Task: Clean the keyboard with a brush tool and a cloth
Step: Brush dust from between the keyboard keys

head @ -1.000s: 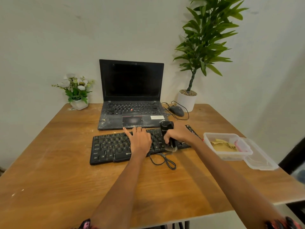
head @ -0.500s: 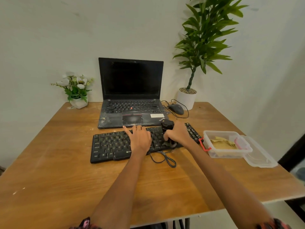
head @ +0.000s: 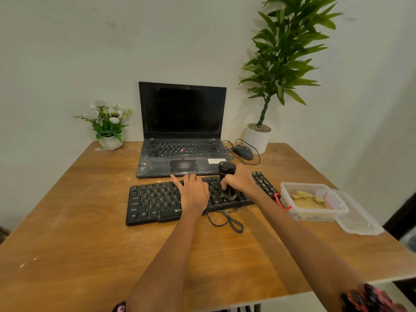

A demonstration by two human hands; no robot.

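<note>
Head view: brush tool [head: 227, 174] upright, bristles down on keyboard [head: 157, 202], right-hand fingers [head: 227, 183] curled around it.

Wooden table [head: 78, 233], scuffed, pale dust specks near the far middle. Black keyboard [head: 155, 202] at centre, its cable [head: 227, 221] looped on the near side. Open dusty laptop [head: 180, 152] just beyond it. Far left: small white flower pot [head: 110, 143]. Far right: wired mouse [head: 243, 152], white plant pot [head: 257, 138]. Right: clear plastic container [head: 315, 213], its lid [head: 358, 219] beside it.
</note>
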